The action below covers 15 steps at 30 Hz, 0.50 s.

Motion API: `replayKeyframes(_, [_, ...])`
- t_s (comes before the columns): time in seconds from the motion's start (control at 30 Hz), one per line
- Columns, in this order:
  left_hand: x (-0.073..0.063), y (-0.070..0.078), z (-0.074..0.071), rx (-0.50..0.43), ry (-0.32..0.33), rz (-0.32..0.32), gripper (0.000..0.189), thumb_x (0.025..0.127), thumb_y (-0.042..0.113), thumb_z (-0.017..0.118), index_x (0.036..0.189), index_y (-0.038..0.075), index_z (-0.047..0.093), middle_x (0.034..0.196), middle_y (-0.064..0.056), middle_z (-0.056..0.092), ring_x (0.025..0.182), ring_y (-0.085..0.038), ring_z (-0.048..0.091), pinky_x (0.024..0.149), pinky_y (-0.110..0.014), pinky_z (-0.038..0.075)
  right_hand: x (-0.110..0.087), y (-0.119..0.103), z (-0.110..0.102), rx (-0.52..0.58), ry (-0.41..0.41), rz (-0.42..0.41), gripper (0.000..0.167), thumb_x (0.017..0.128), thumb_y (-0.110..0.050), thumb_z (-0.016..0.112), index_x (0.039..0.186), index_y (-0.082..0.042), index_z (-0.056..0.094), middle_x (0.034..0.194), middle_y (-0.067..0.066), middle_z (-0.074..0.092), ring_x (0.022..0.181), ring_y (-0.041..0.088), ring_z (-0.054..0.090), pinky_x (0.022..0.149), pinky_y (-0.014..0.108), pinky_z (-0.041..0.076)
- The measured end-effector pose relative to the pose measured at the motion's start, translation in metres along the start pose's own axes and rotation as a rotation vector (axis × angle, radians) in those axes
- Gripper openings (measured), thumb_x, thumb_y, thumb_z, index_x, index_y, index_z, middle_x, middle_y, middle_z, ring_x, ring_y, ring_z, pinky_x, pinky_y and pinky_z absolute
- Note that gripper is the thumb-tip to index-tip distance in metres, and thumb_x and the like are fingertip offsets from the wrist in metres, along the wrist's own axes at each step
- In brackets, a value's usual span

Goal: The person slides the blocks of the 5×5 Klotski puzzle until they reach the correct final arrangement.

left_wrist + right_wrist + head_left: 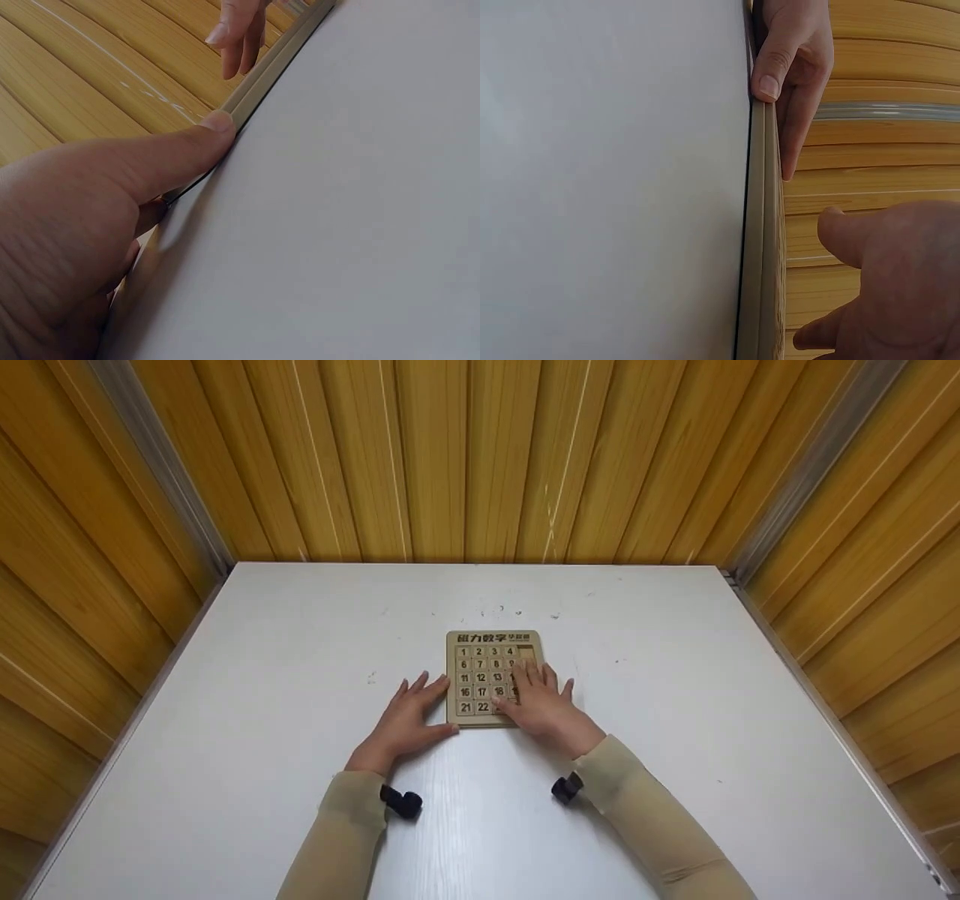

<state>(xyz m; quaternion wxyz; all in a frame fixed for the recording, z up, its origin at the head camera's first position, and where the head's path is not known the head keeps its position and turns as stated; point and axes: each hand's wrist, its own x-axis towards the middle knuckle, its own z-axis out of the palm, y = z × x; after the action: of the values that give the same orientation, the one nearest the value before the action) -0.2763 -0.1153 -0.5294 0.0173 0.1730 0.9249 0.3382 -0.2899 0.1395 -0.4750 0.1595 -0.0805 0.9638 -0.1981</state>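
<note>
A wooden number slide puzzle (481, 677) lies flat, its rows of numbered tiles facing up under a printed heading. At its top right, beside tile 4, a darker gap shows. My left hand (405, 720) braces the near left corner: the thumb touches the near edge and the index finger the left side. That thumb (180, 154) lies along the board's edge in the left wrist view. Over the right-hand tiles my right hand (551, 709) is spread, fingertips on or close over them, covering several numbers. The right wrist view shows its thumb (847, 232) raised above the puzzle's face.
The puzzle is on a white table (225, 697) with small dark marks beyond it. Yellow wood-look panels (465, 465) stand behind and at both sides. A small black device sits at each wrist, the left one (405, 804) and the right one (566, 787).
</note>
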Motion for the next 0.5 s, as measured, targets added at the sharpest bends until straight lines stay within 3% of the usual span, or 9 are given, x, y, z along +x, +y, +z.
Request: replayKeyframes(0.5, [-0.001,0.001,-0.002,-0.006,-0.015,-0.021,0.089,0.085,0.044,0.081,0.159,0.017,0.039,0.165,-0.002,0.04,0.161,-0.028,0.021,0.135,-0.05,0.005,0.025,0.0,-0.004,-0.049,0.011,0.022,0.087,0.102,-0.061,0.047,0.165,-0.009,0.017,0.174,0.017,0.008,0.161,0.043,-0.003,0.124,0.076,-0.005])
